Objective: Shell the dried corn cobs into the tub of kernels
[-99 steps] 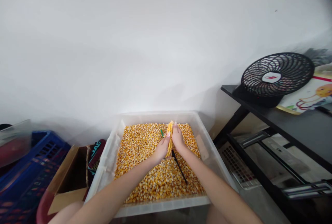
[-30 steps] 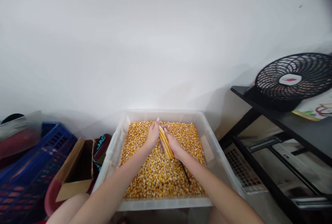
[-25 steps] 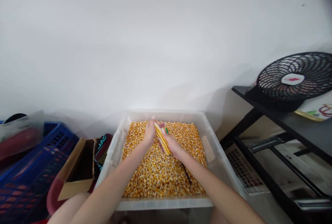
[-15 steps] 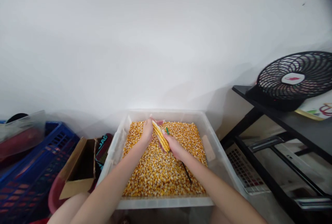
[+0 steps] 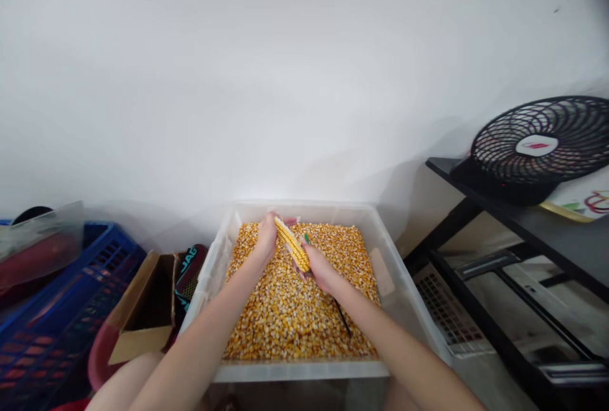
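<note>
An ear of corn, with yellow kernels along its visible side, is held slantwise between my two hands. My left hand is closed round its upper left end. At the lower right end, my right hand grips it from the side. Below both hands spreads a deep layer of loose corn kernels in a translucent plastic bin. A thin dark rod lies on the kernels beside my right wrist. Something green shows just behind my right hand; its kind is unclear.
To the left stand a blue plastic crate, an open cardboard box and a pink tub. On the right, a black fan rests on a dark stand. A white wall rises behind the bin.
The ear of corn and both hands have shifted slightly left and up. More of the ear's kernelled side shows now between the hands.
</note>
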